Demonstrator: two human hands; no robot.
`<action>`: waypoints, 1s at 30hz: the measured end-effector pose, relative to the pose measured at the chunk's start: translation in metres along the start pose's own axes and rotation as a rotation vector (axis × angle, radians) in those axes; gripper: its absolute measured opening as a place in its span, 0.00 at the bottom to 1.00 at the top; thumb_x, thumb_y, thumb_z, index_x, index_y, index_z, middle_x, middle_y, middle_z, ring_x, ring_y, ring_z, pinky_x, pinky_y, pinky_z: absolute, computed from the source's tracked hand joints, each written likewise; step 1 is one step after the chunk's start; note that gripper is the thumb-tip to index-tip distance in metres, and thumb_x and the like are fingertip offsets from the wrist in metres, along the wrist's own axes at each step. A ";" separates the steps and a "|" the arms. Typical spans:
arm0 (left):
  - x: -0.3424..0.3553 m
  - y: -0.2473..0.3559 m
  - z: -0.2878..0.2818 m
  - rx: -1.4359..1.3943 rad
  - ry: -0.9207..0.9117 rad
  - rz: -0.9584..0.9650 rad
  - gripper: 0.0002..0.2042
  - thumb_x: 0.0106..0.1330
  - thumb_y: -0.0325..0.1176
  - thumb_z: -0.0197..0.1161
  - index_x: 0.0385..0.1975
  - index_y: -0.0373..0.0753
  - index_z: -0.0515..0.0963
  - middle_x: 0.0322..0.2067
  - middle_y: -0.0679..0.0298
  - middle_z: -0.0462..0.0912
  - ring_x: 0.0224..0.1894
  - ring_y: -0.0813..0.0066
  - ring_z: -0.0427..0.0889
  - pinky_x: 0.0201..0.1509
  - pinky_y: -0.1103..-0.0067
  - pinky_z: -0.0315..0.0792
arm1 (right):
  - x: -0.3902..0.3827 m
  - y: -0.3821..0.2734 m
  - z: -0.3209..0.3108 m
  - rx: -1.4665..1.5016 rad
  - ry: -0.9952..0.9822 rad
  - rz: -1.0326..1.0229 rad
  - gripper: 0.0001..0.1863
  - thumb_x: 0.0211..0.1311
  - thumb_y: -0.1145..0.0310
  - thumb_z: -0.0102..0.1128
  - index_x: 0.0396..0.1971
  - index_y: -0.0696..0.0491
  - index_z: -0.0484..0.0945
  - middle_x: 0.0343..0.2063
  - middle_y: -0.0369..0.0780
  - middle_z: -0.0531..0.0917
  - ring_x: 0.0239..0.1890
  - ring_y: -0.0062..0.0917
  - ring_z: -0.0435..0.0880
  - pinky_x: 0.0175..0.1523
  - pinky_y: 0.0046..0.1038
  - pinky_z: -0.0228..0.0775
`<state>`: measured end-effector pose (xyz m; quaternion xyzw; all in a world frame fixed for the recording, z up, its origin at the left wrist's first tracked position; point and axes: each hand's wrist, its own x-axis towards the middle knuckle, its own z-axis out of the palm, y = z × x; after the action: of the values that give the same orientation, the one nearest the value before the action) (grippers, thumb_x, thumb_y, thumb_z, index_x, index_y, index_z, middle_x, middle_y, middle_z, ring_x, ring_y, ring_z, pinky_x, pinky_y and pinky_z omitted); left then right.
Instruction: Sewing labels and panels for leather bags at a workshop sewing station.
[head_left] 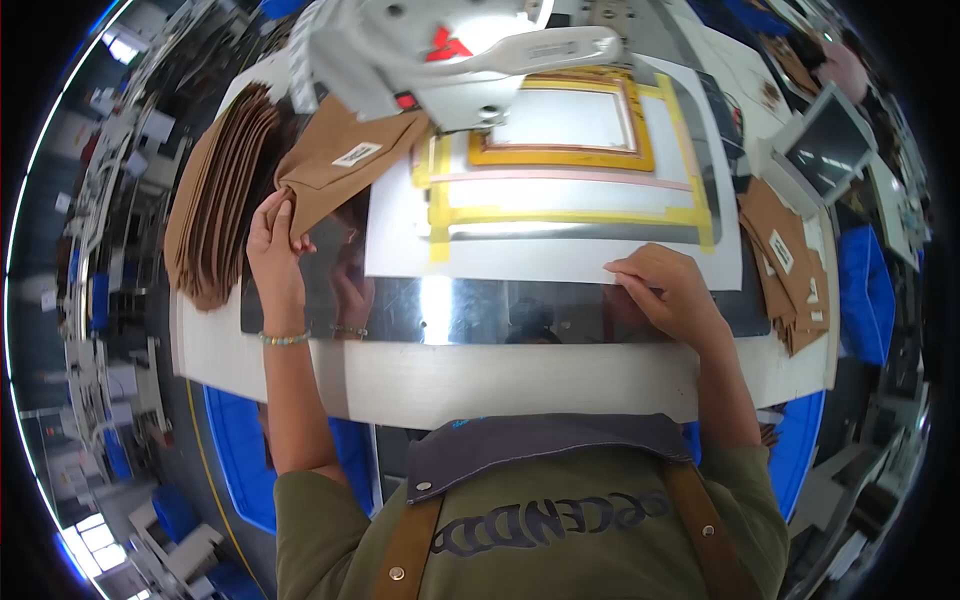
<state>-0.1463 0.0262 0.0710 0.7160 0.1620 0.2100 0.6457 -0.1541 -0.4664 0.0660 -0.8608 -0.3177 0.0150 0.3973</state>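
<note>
My left hand (272, 232) is closed on the lower left corner of a brown fabric piece (325, 180) that carries a white label. The piece lies slantwise, its far right part passing beneath the machine head. Over the near right edge of a white sheet (540, 262), my right hand (662, 290) hovers or rests with loosely bent fingers, thumb slightly apart from the index finger and nothing visible in it. On the sheet are a yellow rectangular frame (562, 160) and yellow tape strips (570, 216).
A thick stack of brown fabric pieces (215, 205) stands at the left. More labelled brown pieces (785, 262) lie at the right, near a grey screen (828, 145). The white machine head (410, 60) overhangs the far middle. Blue bins (240, 450) sit below the table (520, 375).
</note>
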 end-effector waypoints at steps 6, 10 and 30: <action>-0.138 0.026 -0.126 -0.091 -0.167 -0.290 0.23 0.81 0.27 0.57 0.74 0.32 0.71 0.31 0.73 0.78 0.22 0.89 0.69 0.26 0.85 0.72 | 0.023 -0.029 -0.003 -0.064 -0.229 -0.125 0.08 0.66 0.76 0.66 0.43 0.58 0.88 0.35 0.43 0.90 0.39 0.39 0.88 0.47 0.35 0.79; -0.206 0.007 -0.169 -0.021 0.064 -0.431 0.33 0.77 0.23 0.60 0.81 0.30 0.59 0.39 0.70 0.81 0.40 0.84 0.81 0.52 0.78 0.80 | 0.060 -0.058 0.011 -0.060 -0.315 -0.205 0.09 0.64 0.77 0.66 0.43 0.59 0.88 0.38 0.44 0.90 0.43 0.40 0.88 0.50 0.36 0.79; -0.206 -0.039 -0.184 0.380 0.250 0.063 0.34 0.66 0.18 0.61 0.77 0.36 0.70 0.74 0.57 0.74 0.75 0.69 0.73 0.79 0.73 0.64 | 0.137 -0.093 0.143 -0.125 -0.514 -0.653 0.23 0.64 0.60 0.74 0.56 0.53 0.86 0.66 0.37 0.83 0.65 0.36 0.80 0.71 0.42 0.68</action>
<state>-0.4155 0.0843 0.0280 0.7979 0.2548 0.2828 0.4674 -0.1343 -0.2488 0.0638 -0.7057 -0.6629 0.0832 0.2359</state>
